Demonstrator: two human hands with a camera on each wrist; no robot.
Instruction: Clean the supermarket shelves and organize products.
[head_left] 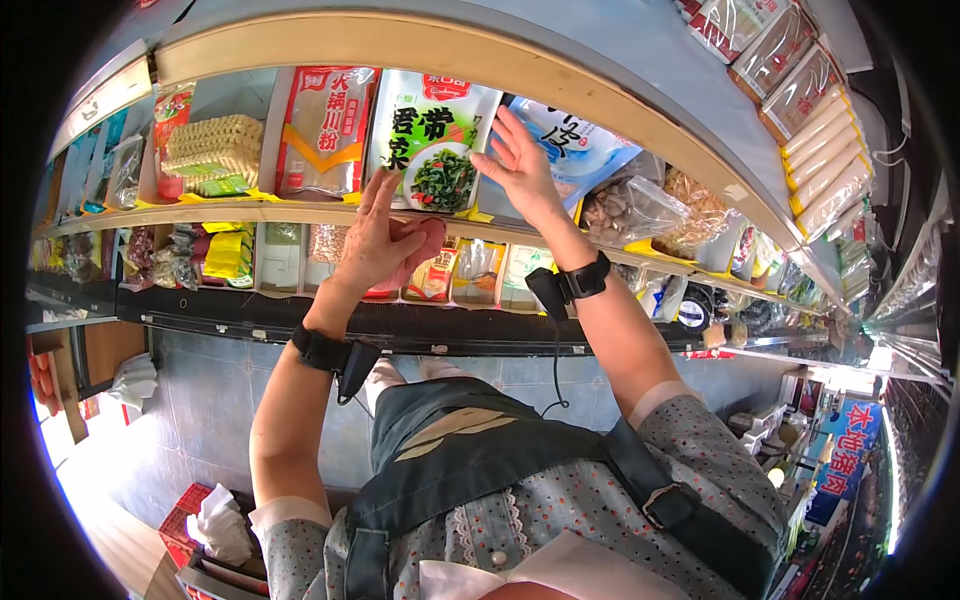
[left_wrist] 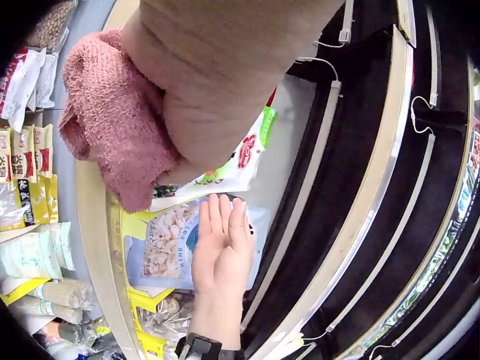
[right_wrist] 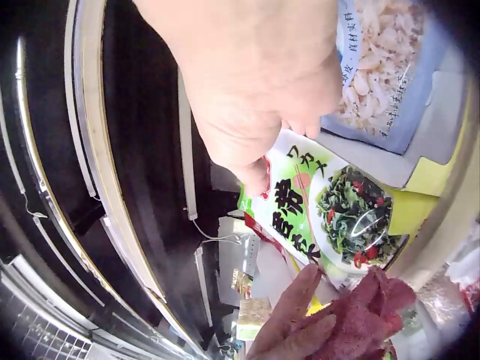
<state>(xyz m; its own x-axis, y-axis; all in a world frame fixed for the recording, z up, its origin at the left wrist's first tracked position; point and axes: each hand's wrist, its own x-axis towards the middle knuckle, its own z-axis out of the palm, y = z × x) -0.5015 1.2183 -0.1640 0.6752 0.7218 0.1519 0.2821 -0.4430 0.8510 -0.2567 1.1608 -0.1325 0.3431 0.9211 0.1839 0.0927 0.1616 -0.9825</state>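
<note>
A white and green seaweed packet (head_left: 440,140) stands upright on the upper shelf, also visible in the right wrist view as the green packet (right_wrist: 300,202). My left hand (head_left: 375,248) holds a pink cloth (head_left: 425,250) against its palm, the fingers reaching to the packet's lower left. The cloth (left_wrist: 112,112) hangs from the left hand (left_wrist: 202,97) in the left wrist view. At the packet's right edge, my right hand (head_left: 525,175) has spread fingers and grips nothing; its thumb lies near the packet front. Whether the fingertips press on it is hard to tell.
A blue dried-shrimp packet (head_left: 570,145) leans to the right, beside bagged dried goods (head_left: 625,210). Left are a red noodle packet (head_left: 325,130) and noodle blocks (head_left: 215,150). A wooden shelf edge (head_left: 480,45) runs above; lower compartments hold small packets.
</note>
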